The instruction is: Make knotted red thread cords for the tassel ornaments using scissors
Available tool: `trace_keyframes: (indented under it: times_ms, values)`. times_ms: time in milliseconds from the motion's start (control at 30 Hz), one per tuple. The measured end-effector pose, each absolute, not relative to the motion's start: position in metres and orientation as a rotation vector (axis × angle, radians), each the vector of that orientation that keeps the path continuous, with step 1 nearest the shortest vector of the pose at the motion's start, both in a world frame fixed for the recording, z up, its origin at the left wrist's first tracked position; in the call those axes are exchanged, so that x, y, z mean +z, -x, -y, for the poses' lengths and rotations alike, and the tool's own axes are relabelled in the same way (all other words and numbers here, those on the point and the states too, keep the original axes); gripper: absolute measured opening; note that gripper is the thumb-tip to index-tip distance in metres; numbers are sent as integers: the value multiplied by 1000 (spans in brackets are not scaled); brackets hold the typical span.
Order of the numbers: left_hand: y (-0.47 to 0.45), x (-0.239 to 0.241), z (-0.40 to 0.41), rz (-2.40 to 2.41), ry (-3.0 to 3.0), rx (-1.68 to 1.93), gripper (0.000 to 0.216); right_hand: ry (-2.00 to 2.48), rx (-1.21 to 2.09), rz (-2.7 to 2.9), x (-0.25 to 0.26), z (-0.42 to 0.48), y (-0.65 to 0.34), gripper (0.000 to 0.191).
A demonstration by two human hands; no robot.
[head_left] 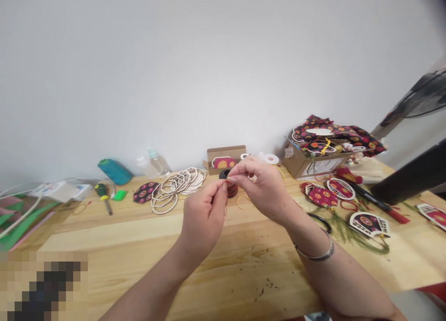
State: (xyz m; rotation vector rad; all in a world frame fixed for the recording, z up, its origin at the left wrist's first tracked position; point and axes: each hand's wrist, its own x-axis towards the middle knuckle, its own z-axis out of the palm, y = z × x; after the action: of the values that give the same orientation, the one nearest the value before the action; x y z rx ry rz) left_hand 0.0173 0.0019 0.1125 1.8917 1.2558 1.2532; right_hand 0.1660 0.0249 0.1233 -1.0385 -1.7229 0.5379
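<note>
My left hand (pixel 207 212) and my right hand (pixel 261 181) meet above the wooden table, fingertips nearly touching. Each pinches with thumb and forefinger. What lies between the fingertips is too small to make out; a faint thin strand hangs just below my left fingers. Behind the hands stands a black spool with red thread (pixel 232 190), partly hidden by them. A yellow-orange cord loop (pixel 244 201) lies on the table just below my right hand. A bracelet (pixel 322 253) circles my right wrist.
Pale cut-out frames (pixel 174 186) lie left of centre, with a screwdriver (pixel 102 195) and teal thread cone (pixel 114 171) beyond. Rightward are a cardboard box (pixel 306 165) heaped with patterned fabric, tasselled ornaments (pixel 368 224) and a dark post (pixel 411 172). Dark scraps (pixel 266 286) dot the table (pixel 156 239).
</note>
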Motion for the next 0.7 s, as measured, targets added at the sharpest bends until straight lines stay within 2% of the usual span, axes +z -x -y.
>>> trace_keyframes:
  times_ms: [700]
  values:
    - [-17,115,-1,-1263,-1931,1270,22,1013,503,1685,123,-25,-167,19]
